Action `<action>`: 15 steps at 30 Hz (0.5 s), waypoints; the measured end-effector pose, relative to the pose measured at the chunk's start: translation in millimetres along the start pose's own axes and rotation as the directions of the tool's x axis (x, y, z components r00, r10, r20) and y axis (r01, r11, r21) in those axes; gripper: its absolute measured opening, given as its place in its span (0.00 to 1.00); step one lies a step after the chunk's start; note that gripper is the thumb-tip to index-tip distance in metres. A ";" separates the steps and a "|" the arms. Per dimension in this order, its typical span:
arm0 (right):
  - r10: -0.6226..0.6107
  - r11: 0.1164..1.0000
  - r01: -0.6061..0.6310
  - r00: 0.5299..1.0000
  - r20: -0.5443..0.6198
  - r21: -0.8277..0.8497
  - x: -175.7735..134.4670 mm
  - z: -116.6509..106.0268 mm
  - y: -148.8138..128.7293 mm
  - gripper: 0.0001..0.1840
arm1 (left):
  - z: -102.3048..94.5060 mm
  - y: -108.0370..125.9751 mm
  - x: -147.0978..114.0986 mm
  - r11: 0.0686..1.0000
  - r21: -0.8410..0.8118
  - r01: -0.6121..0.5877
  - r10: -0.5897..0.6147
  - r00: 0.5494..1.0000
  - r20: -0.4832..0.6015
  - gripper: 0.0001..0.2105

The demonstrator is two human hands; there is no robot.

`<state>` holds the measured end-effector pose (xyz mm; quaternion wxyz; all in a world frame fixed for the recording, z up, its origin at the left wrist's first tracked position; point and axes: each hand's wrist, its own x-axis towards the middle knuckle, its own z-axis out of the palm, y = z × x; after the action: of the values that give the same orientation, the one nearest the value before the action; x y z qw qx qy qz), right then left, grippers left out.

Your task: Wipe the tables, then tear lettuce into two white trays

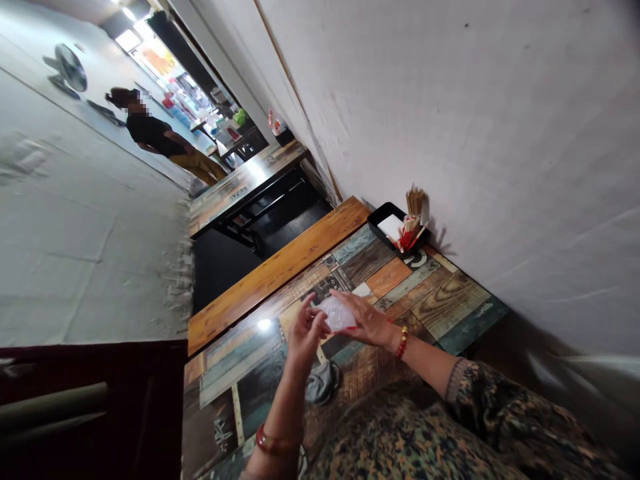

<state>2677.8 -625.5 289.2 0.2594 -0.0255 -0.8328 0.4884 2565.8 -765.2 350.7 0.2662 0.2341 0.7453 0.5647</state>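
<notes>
My right hand (367, 321) holds a rounded, translucent white plastic packet (338, 313) with some red along its lower edge; its exact kind does not show. My left hand (305, 330) is at the packet's left side, fingers bent and partly apart, thumb and fingertips against it. Both hands are just above a patchwork wood-pattern table (425, 300). Below the packet, near my body, a crumpled grey cloth (323, 383) lies on the tabletop.
Against the white wall is a black tray (379, 218) with white napkins, red-wrapped items and a bundle of wooden sticks (415, 200). A wooden bench (280, 267) runs along the table's far side. Beyond stand another table (240, 181) and a person (155, 137) in dark clothing.
</notes>
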 end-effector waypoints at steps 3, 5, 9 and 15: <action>0.131 0.986 -0.123 0.989 -0.072 0.110 -7.0 -28.0 14.4 0.33 | -11.6 2.2 8.3 0.998 -0.055 -0.025 0.019 0.993 -0.114 0.28; 0.202 0.970 -0.184 0.973 -0.111 0.159 -19.8 -42.9 31.2 0.28 | -18.3 -7.3 13.6 0.999 -0.041 -0.006 -0.001 0.987 -0.161 0.28; 0.337 0.938 -0.315 0.924 -0.181 0.142 -52.4 -57.3 68.8 0.23 | -20.0 -42.9 18.5 0.996 0.009 0.092 -0.088 0.973 -0.215 0.28; 0.366 0.929 -0.334 0.895 -0.255 0.161 -73.3 -68.0 84.0 0.26 | -15.1 -78.7 24.5 0.989 0.007 0.151 -0.147 0.974 -0.170 0.33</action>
<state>2754.5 -549.0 216.3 0.2834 -0.2290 -0.7404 0.5648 2533.6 -779.9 274.7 0.2411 0.1314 0.7861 0.5537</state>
